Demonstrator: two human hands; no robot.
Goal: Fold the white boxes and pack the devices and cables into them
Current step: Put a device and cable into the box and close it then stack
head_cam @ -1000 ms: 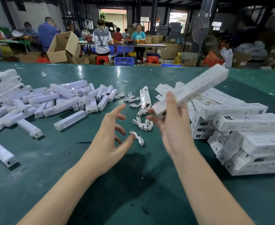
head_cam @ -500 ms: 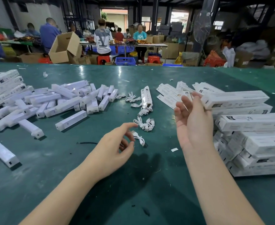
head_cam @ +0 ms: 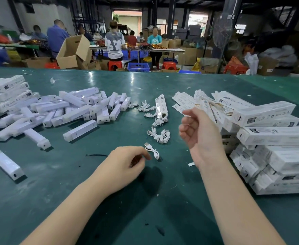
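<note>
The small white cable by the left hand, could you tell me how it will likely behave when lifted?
The bundled white cable looks thin and looped, so probably floppy and light. Its loose plug end may dangle. The left hand touches its near end with curled fingers.

Green table (head_cam: 145,218), devices (head_cam: 79,132), cables (head_cam: 158,135), boxes (head_cam: 276,135)

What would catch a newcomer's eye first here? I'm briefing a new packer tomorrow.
Probably the jumble of white devices spread across the left of the green table, and the stack of packed white boxes on the right. Between them, the left hand pinches a coiled white cable, while the right hand hangs empty above the table.
</note>
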